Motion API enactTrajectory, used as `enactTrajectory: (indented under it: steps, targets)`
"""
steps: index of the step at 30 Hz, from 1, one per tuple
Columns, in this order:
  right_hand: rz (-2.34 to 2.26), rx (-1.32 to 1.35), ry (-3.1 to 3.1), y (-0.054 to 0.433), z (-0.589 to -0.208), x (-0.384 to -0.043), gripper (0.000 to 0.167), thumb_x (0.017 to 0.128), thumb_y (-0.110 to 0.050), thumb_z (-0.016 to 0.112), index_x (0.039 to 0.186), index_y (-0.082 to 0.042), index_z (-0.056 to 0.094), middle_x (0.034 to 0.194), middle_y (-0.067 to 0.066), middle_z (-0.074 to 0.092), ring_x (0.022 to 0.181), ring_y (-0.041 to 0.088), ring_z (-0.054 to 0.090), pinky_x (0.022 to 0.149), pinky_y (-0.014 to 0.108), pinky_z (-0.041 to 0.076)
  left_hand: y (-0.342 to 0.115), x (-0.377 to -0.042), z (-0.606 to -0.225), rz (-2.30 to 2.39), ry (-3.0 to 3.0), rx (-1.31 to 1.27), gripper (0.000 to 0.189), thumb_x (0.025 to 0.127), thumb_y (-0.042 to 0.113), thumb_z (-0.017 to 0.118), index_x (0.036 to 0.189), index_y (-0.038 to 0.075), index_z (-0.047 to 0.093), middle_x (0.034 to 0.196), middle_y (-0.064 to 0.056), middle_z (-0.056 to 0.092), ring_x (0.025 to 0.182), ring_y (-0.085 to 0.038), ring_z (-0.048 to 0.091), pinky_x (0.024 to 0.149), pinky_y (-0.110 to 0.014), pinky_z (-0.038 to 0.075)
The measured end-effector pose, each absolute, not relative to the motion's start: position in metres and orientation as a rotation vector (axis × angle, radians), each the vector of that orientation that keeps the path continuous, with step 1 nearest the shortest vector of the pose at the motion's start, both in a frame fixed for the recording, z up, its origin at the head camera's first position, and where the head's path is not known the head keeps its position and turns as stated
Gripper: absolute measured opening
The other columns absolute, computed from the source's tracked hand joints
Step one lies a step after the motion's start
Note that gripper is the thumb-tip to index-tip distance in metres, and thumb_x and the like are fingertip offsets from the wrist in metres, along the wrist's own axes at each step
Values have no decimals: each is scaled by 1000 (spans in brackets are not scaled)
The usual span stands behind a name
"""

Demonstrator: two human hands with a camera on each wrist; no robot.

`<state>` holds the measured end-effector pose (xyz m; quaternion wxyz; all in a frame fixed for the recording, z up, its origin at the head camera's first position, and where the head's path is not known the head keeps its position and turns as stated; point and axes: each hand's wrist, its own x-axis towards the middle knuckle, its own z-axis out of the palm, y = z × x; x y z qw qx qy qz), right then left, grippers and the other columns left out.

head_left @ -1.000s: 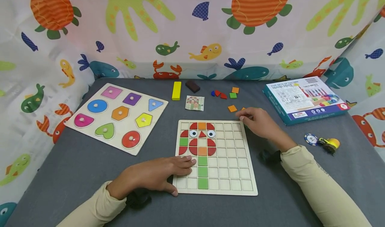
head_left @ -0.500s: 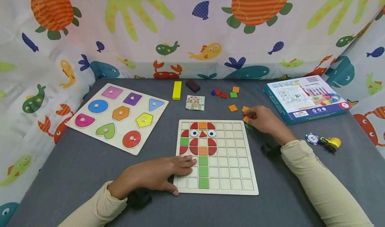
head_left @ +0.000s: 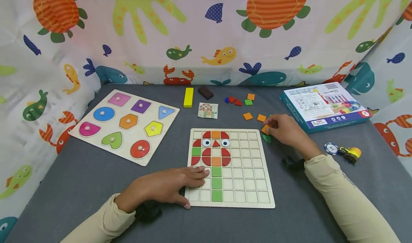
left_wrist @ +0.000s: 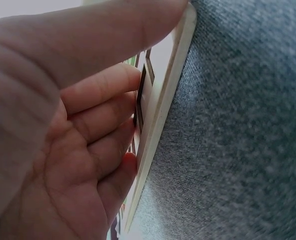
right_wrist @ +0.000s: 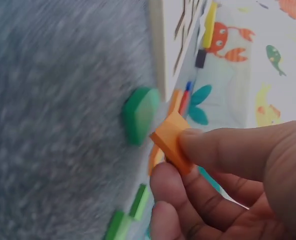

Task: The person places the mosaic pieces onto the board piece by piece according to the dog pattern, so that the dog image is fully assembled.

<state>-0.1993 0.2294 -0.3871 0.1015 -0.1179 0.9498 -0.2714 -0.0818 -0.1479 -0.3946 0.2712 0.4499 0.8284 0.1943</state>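
An orange square tile [right_wrist: 173,140] is just outside the far right corner of the pale wooden grid board [head_left: 247,175], tilted between the thumb and fingertips of the right hand [head_left: 284,129], which pinch it firmly enough to show in the right wrist view. A second ago those fingers sat right at that corner; they have since shifted rightward off it, leaving the tile and a dark green piece [head_left: 266,138] beside the board's right edge in plain sight. The coloured pieces set in the grid look the same as then, so I judge that this tile is picked out but nothing has been added. The left hand [head_left: 173,185], fingers extended, rests over the board's near left part, probably steadying it. Beyond the board's far right corner lie two loose orange squares [head_left: 248,116], with red wedges [head_left: 238,102] and a green square [head_left: 248,102] farther off. A small printed card [head_left: 207,110] sits past its far edge, in front of a long yellow block [head_left: 188,97]. Left of the board is a wooden knobbed shape puzzle [head_left: 111,126]; well to its right, a teal-sided printed cardboard box [head_left: 325,108].
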Motion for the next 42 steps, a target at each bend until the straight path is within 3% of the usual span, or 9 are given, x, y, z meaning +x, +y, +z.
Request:
enactTrajectory:
  steps: [10,24,36,42]
  targets:
    - [-966,-649,2660,197,-379,-177,16,92,-1,64,106,0,71,90,4,67,78,18,57,67,31,49,-148,-81,-395,532,2224,1193,74,83,29,79,147,13,45,157,3,27,145,-14,18,110,-36,31]
    - [-1041,-897,2308,156,-381,-145,15,90,-2,67,102,-8,73,94,-4,68,78,16,55,65,27,48,-147,-84,-395,528,2219,1173,73,83,31,78,147,16,45,157,6,27,145,-12,19,110,-38,30]
    - [-790,-1139,2401,132,-389,-129,14,87,-1,70,96,-11,75,88,-9,64,79,7,55,73,28,50,-147,-83,-396,537,2217,1191,73,83,31,78,146,15,46,157,5,27,144,-13,20,110,-36,31]
    - [-766,-1171,2461,129,-390,-126,13,86,-1,71,94,-10,74,83,-9,61,73,9,53,68,26,47,-147,-84,-396,532,2216,1179,73,83,31,78,147,16,45,157,6,27,144,-12,20,110,-37,31]
